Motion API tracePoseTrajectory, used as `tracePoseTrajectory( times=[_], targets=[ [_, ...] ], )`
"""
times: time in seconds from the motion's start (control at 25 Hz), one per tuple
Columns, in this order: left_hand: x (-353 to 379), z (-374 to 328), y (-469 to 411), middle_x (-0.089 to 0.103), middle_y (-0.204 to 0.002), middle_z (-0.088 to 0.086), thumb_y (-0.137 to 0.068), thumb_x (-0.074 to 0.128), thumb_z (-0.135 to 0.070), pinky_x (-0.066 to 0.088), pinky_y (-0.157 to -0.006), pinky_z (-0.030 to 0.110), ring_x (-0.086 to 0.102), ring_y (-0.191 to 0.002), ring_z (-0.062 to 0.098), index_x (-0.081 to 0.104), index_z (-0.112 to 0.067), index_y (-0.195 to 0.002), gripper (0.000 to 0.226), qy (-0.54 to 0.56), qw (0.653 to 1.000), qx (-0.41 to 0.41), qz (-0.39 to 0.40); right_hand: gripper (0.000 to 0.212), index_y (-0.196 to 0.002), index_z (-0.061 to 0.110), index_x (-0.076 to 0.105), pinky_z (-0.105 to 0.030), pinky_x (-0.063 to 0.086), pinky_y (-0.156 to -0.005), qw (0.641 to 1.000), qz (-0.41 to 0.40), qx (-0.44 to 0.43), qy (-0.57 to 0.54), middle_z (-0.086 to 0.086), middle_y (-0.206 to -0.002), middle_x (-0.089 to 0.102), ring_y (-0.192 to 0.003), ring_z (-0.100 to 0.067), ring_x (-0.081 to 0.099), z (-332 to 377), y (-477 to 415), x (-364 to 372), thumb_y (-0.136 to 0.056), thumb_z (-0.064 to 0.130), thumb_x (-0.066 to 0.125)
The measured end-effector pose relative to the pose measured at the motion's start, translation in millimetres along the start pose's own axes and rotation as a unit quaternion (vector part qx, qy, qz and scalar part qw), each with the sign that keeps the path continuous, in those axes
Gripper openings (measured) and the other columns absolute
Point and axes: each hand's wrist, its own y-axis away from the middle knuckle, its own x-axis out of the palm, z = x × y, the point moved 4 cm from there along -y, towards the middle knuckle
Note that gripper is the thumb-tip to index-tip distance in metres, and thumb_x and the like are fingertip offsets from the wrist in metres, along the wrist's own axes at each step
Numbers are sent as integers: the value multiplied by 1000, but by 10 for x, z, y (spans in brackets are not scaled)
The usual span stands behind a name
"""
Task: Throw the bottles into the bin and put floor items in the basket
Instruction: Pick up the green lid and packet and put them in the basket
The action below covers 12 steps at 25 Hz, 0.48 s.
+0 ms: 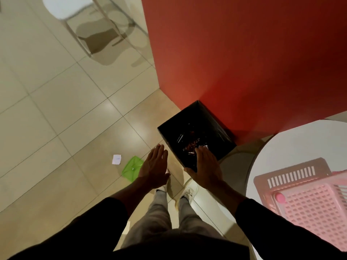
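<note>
A black square bin [206, 119] stands on the floor against the red wall, with crumpled clear plastic [189, 146] showing inside it. My right hand [205, 167] hovers flat over the bin's near corner, fingers apart and holding nothing. My left hand [154, 167] is held flat just left of the bin, also with nothing in it. On the floor to the left lie a green plastic folder [131, 167] and a small white paper [116, 159]. A pink slotted basket [309, 199] sits on the white round table [293, 145] at the right.
A red wall [244, 53] rises behind the bin. A white chair with metal legs [75, 14] stands at the far left on the beige tiled floor [56, 109]. My feet in white shoes [188, 192] stand just before the bin.
</note>
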Motion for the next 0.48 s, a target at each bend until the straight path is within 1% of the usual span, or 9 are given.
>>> tracePoseTrajectory(
  times=[0.08,0.2,0.28,0.4,0.48],
  targets=[
    [37,37,204,3,-175,25,-95,66,-58,-7,-128,42,-1,-164,37,14,0,-167,106,3,1000,-20,-10,102,-162,9,18,-45,20,-127,999,23,-21,16,-16,-169,18,-157,-32,14,98,46,28,-90,74,50],
    [188,127,491,1,-175,25,-96,63,-60,-10,-127,43,-2,-164,37,13,0,-167,106,23,997,-75,-14,102,-163,10,12,-44,11,-128,996,60,-59,38,-16,-171,10,-159,-32,6,230,93,128,-92,76,43],
    [296,158,707,3,-176,24,-95,62,-61,-7,-129,44,-1,-164,38,14,0,-167,105,40,992,-116,-12,101,-164,10,10,-44,8,-128,991,75,-91,64,-16,-171,8,-159,-33,4,319,119,178,-93,77,39],
    [423,180,1038,7,-175,25,-95,62,-61,2,-132,47,2,-164,39,18,0,-166,103,66,984,-164,-9,104,-163,9,12,-44,9,-128,983,88,-135,85,-16,-171,9,-159,-33,5,472,134,218,-92,79,38],
    [472,193,1208,10,-175,26,-94,63,-61,4,-133,47,4,-164,40,21,1,-165,102,75,980,-186,-5,106,-163,8,12,-43,11,-129,980,92,-155,90,-16,-171,10,-159,-32,6,566,132,226,-90,81,37]
  ],
)
